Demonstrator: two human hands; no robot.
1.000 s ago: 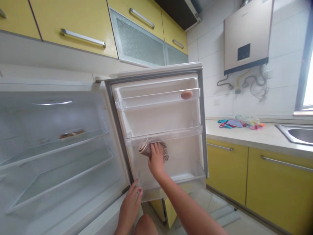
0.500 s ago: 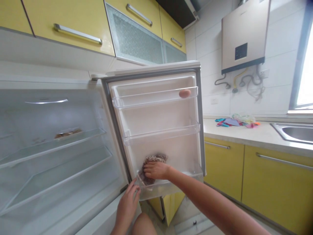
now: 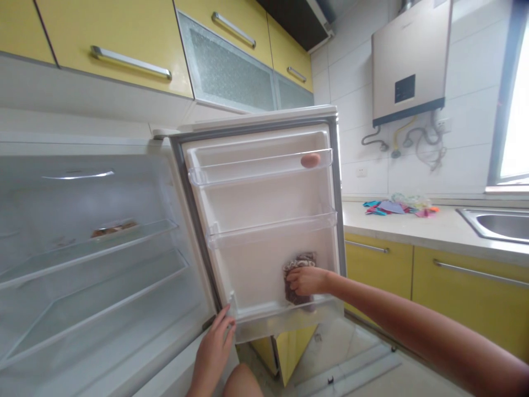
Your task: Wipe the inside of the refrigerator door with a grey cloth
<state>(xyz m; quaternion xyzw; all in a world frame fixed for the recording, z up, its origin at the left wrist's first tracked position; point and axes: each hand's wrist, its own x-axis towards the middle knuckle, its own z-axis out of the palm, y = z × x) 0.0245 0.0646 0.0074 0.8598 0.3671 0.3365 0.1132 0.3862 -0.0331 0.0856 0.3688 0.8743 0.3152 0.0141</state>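
An open fridge door (image 3: 260, 204) fills the middle, with three clear bins on its inner side. My right hand (image 3: 306, 280) has its fingers bent round a patterned brown cloth (image 3: 298, 295), which stands in the lowest bin (image 3: 276, 322) toward the right. At that bin's left end rests my left hand (image 3: 219, 339), fingers apart, holding nothing. A brown egg (image 3: 310, 160) sits at the right of the top bin.
Left of the door are fridge shelves (image 3: 95, 248) with a packet (image 3: 113, 228) on the upper one. Bright cloths (image 3: 388, 207) lie on the right counter (image 3: 430, 229) near a sink (image 3: 502, 225). Yellow cabinets (image 3: 376, 275) stand below.
My right hand and the patterned cloth have moved right along the lowest bin, and the fingers now bend round the cloth. My left hand has stayed at the bin's left end.
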